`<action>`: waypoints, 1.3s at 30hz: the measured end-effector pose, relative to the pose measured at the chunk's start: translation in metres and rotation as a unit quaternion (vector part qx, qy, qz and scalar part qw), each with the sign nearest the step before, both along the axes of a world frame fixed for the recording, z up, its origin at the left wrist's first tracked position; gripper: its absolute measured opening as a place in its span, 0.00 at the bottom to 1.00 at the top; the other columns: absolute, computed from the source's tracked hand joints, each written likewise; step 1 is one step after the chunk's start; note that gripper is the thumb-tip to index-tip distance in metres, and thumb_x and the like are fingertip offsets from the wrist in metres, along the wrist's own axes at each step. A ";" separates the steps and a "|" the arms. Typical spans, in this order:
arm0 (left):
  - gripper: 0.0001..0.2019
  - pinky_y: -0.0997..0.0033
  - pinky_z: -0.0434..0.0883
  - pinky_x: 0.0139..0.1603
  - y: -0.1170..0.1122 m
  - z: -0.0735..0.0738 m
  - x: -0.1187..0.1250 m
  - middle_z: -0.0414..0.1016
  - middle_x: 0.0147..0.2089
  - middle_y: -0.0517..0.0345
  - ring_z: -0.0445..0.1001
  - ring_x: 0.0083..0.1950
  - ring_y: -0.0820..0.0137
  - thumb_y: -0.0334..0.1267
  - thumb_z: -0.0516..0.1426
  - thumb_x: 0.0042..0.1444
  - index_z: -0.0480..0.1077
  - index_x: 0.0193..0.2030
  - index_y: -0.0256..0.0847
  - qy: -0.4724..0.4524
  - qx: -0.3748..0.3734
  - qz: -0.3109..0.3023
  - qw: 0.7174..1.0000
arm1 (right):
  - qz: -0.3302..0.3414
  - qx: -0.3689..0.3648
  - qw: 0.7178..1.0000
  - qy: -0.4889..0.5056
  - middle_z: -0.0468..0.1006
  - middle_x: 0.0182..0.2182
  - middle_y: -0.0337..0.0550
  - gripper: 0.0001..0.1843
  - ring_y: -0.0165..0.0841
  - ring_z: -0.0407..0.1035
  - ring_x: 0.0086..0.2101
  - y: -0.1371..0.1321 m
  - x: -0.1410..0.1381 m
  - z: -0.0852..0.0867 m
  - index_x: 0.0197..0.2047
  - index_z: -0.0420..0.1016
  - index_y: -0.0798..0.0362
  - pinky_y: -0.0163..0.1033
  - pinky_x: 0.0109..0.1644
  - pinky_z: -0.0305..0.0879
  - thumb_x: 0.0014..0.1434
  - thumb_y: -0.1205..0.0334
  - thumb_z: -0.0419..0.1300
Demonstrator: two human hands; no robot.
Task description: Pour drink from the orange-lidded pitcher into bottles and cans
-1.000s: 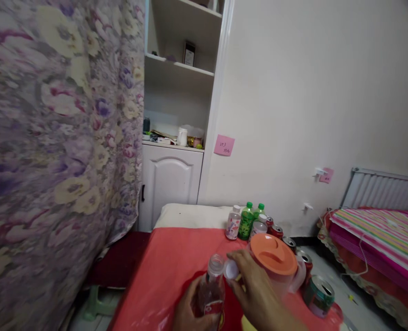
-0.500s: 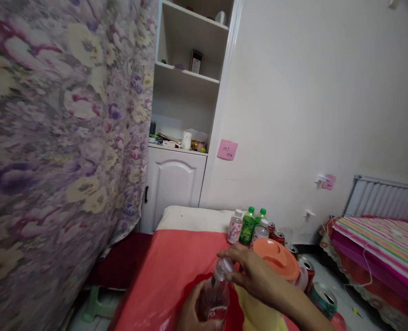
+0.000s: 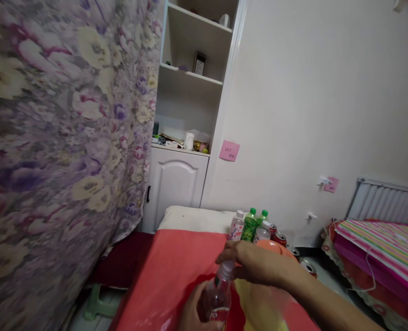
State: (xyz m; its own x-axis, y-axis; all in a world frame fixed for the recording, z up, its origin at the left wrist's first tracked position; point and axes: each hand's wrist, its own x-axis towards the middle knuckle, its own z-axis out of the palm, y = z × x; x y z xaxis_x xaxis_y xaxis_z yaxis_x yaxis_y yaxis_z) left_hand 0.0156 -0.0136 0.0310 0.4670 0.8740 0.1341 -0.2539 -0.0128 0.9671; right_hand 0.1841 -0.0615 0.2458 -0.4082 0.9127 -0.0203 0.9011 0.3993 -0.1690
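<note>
My left hand is wrapped around the body of a clear plastic bottle with a red and white label. The bottle stands nearly upright, leaning slightly right. Over its top, my right hand has its fingers curled about the pale cap. Below the bottle lies a dark red, wavy-edged item, partly hidden by the hands. To its right is something yellow, partly under my right forearm. An orange lid shows behind that forearm.
Green-capped bottles and white-capped bottles stand at the back of the red-covered table, with several drink cans at its right edge. A floral curtain hangs left, beside a stool. A striped bed is at right.
My right forearm has swung lower and further right, now covering more of the orange lid and the cans. My right fingers remain at the bottle's top, and my left hand keeps its hold.
</note>
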 end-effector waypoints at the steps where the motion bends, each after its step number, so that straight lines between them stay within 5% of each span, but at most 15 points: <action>1: 0.37 0.56 0.76 0.60 0.000 -0.001 0.000 0.85 0.55 0.46 0.82 0.58 0.49 0.24 0.67 0.33 0.73 0.57 0.40 -0.009 -0.003 0.000 1.000 | -0.008 -0.001 1.000 -0.010 0.84 0.49 0.46 0.18 0.38 0.79 0.47 0.001 -0.002 0.001 0.55 0.82 0.48 0.38 0.49 0.71 0.62 0.65 0.67; 3: 0.37 0.56 0.75 0.60 0.000 -0.002 0.000 0.86 0.55 0.46 0.82 0.58 0.49 0.23 0.66 0.33 0.73 0.56 0.41 -0.024 -0.011 -0.002 1.000 | -0.031 0.000 0.999 -0.030 0.86 0.44 0.48 0.14 0.41 0.80 0.42 0.002 -0.007 0.003 0.50 0.84 0.52 0.39 0.43 0.70 0.64 0.56 0.67; 7: 0.36 0.56 0.77 0.58 -0.001 0.000 0.000 0.87 0.53 0.47 0.83 0.56 0.49 0.23 0.67 0.31 0.75 0.54 0.42 -0.017 -0.012 0.018 1.000 | -0.088 0.021 0.994 -0.063 0.86 0.38 0.62 0.29 0.50 0.81 0.38 0.001 -0.014 0.002 0.45 0.83 0.62 0.45 0.39 0.69 0.68 0.41 0.59; 9: 0.35 0.57 0.77 0.58 -0.001 0.003 -0.001 0.87 0.53 0.47 0.82 0.56 0.48 0.24 0.68 0.31 0.76 0.53 0.42 -0.016 -0.008 0.020 1.000 | -0.094 0.032 0.993 -0.059 0.86 0.43 0.64 0.32 0.53 0.81 0.42 0.000 -0.014 0.000 0.51 0.82 0.63 0.47 0.43 0.71 0.69 0.39 0.56; 13: 0.35 0.57 0.75 0.61 0.001 0.005 -0.003 0.86 0.56 0.45 0.81 0.60 0.48 0.25 0.69 0.33 0.75 0.54 0.41 -0.009 0.005 0.010 1.000 | -0.059 0.042 0.997 -0.019 0.81 0.59 0.54 0.33 0.48 0.78 0.53 -0.004 -0.010 -0.002 0.69 0.70 0.51 0.45 0.52 0.71 0.65 0.48 0.63; 16: 0.37 0.57 0.75 0.62 0.003 0.002 -0.003 0.85 0.56 0.46 0.81 0.60 0.48 0.25 0.70 0.33 0.74 0.55 0.42 0.003 0.011 0.016 1.000 | -0.058 0.041 0.997 -0.017 0.84 0.53 0.49 0.24 0.45 0.80 0.48 -0.005 -0.010 -0.002 0.62 0.77 0.47 0.41 0.46 0.70 0.63 0.57 0.64; 18: 0.37 0.57 0.76 0.61 0.002 0.001 -0.002 0.85 0.56 0.46 0.81 0.59 0.49 0.25 0.70 0.32 0.74 0.55 0.42 0.000 0.006 0.011 1.000 | -0.078 0.047 0.996 -0.026 0.87 0.45 0.51 0.18 0.46 0.82 0.42 -0.004 -0.012 -0.002 0.53 0.83 0.51 0.42 0.41 0.68 0.65 0.52 0.62; 20: 0.37 0.56 0.76 0.60 0.002 0.000 -0.002 0.86 0.56 0.46 0.82 0.58 0.49 0.24 0.69 0.32 0.74 0.55 0.42 -0.009 -0.002 0.011 1.000 | -0.098 0.057 0.993 -0.034 0.87 0.39 0.55 0.23 0.50 0.82 0.39 -0.004 -0.013 -0.002 0.49 0.84 0.56 0.44 0.39 0.67 0.66 0.44 0.61; 25: 0.37 0.57 0.74 0.62 0.003 -0.001 -0.003 0.85 0.56 0.45 0.80 0.60 0.49 0.24 0.69 0.33 0.74 0.55 0.41 -0.021 -0.001 0.006 1.000 | -0.080 0.055 0.995 0.001 0.85 0.52 0.52 0.28 0.46 0.80 0.46 -0.008 -0.012 -0.002 0.63 0.76 0.52 0.43 0.45 0.68 0.63 0.49 0.65; 27: 0.38 0.56 0.74 0.62 0.004 -0.004 -0.003 0.84 0.58 0.43 0.80 0.61 0.48 0.25 0.69 0.32 0.73 0.56 0.40 -0.019 -0.005 0.002 1.000 | -0.071 0.049 0.996 0.006 0.86 0.49 0.48 0.23 0.42 0.80 0.44 -0.008 -0.012 -0.002 0.59 0.79 0.49 0.40 0.43 0.67 0.61 0.55 0.66; 30: 0.38 0.56 0.74 0.62 0.005 -0.006 -0.003 0.84 0.58 0.43 0.80 0.61 0.48 0.26 0.69 0.32 0.72 0.57 0.40 -0.005 -0.002 0.007 1.000 | -0.088 0.053 0.995 0.001 0.87 0.42 0.48 0.18 0.43 0.80 0.40 -0.006 -0.010 -0.003 0.51 0.83 0.50 0.40 0.39 0.65 0.63 0.50 0.64; 35: 0.37 0.58 0.74 0.61 0.003 0.003 -0.003 0.84 0.56 0.44 0.80 0.60 0.49 0.26 0.70 0.34 0.72 0.56 0.39 -0.008 0.009 -0.002 1.000 | -0.084 0.054 0.995 0.011 0.85 0.52 0.51 0.30 0.44 0.80 0.45 -0.003 -0.009 -0.007 0.63 0.76 0.52 0.41 0.45 0.68 0.62 0.47 0.65; 39: 0.36 0.58 0.75 0.59 0.001 0.006 -0.004 0.85 0.56 0.44 0.81 0.59 0.49 0.26 0.69 0.34 0.72 0.56 0.39 -0.012 -0.003 -0.014 1.000 | -0.082 0.057 0.995 0.007 0.87 0.45 0.47 0.18 0.43 0.81 0.43 -0.002 -0.011 -0.009 0.54 0.82 0.49 0.41 0.43 0.67 0.62 0.54 0.65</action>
State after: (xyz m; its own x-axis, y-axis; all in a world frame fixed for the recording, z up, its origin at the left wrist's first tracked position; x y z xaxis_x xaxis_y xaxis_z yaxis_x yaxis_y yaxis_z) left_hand 0.0112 -0.0128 0.0373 0.4880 0.8614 0.1406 -0.2774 0.0003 0.9608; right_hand 0.1730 -0.0637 0.2364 -0.2536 0.9629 0.0921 0.9534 0.2649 -0.1442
